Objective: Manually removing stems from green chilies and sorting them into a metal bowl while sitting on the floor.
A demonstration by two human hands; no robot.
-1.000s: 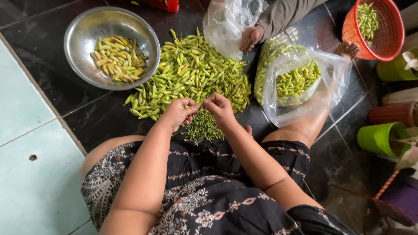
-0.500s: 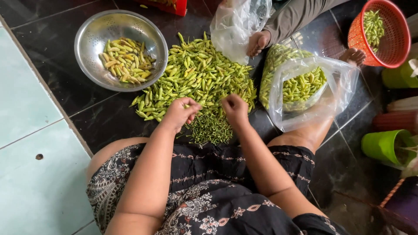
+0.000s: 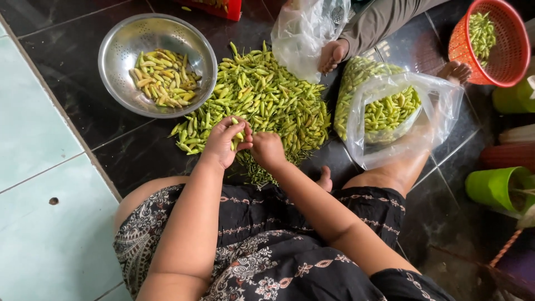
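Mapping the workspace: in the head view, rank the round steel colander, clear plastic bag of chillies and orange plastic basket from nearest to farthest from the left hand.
1. Round steel colander, up-left of the left hand.
2. Clear plastic bag of chillies, to the right.
3. Orange plastic basket, far upper right.

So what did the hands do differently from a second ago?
The left hand and right hand were slightly apart over the chilli pile; now they have come together, and the left hand pinches one green chilli between its fingers. The metal bowl, plastic bag and red basket stayed put.
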